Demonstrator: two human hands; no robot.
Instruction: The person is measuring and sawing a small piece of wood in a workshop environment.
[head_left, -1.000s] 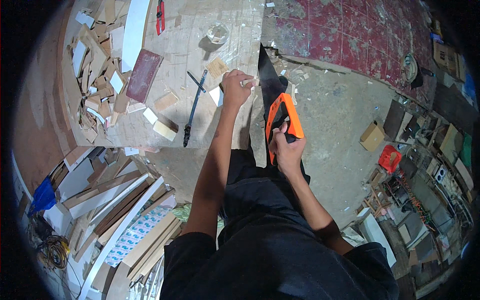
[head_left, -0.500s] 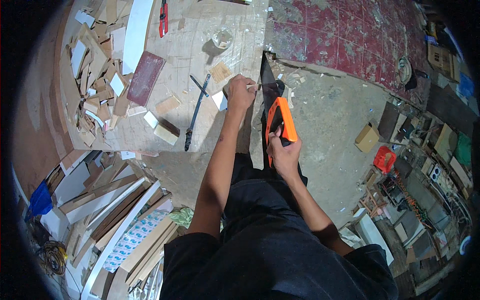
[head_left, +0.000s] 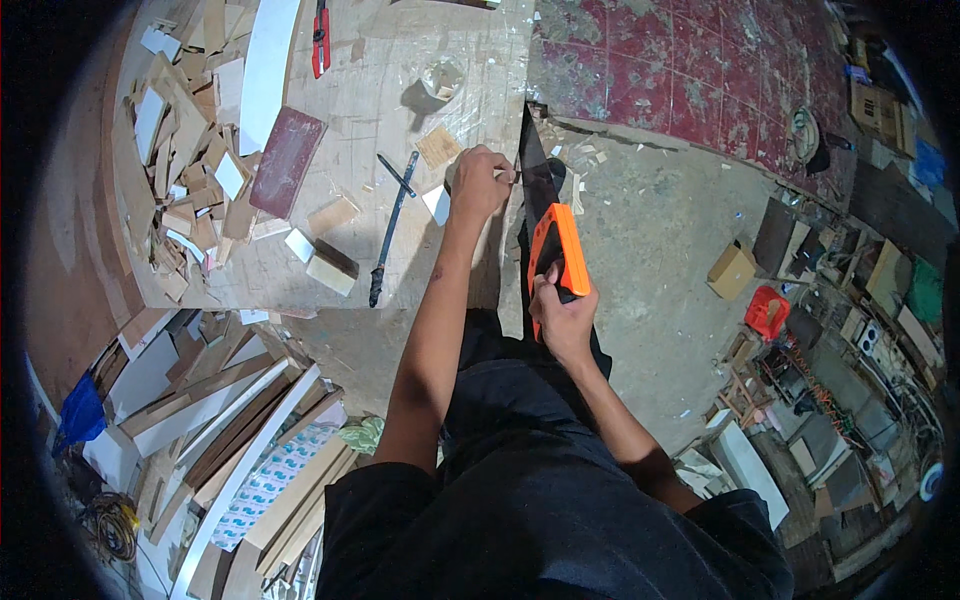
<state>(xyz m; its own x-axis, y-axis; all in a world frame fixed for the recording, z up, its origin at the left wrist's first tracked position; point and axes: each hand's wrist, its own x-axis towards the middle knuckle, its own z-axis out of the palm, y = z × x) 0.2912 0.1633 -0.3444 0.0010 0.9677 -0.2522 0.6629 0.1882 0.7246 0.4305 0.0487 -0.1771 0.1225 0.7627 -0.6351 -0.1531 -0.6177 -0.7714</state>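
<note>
My right hand (head_left: 563,310) is closed round the orange and black handle of a handsaw (head_left: 560,250). The dark blade points away from me along the right edge of the wooden worktable (head_left: 370,80). At that edge my left hand (head_left: 482,182) is closed, its fingertips close to the blade. It pinches a small pale strip of wood, mostly hidden by the fingers. Left of this hand lie a white offcut (head_left: 437,204), a thin tan wood piece (head_left: 438,147), and a dark pencil (head_left: 396,175) crossing a long dark rod-like tool (head_left: 394,230).
Wood scraps (head_left: 190,150) pile up on the table's left, near a maroon block (head_left: 287,162) and a red utility knife (head_left: 320,42). Boards (head_left: 240,440) lean at lower left. A cardboard box (head_left: 732,270) and a red plastic container (head_left: 767,312) sit on the right-hand floor.
The saw and my right hand have shifted slightly toward me along the table edge. My left hand stays at nearly the same place, still closed.
</note>
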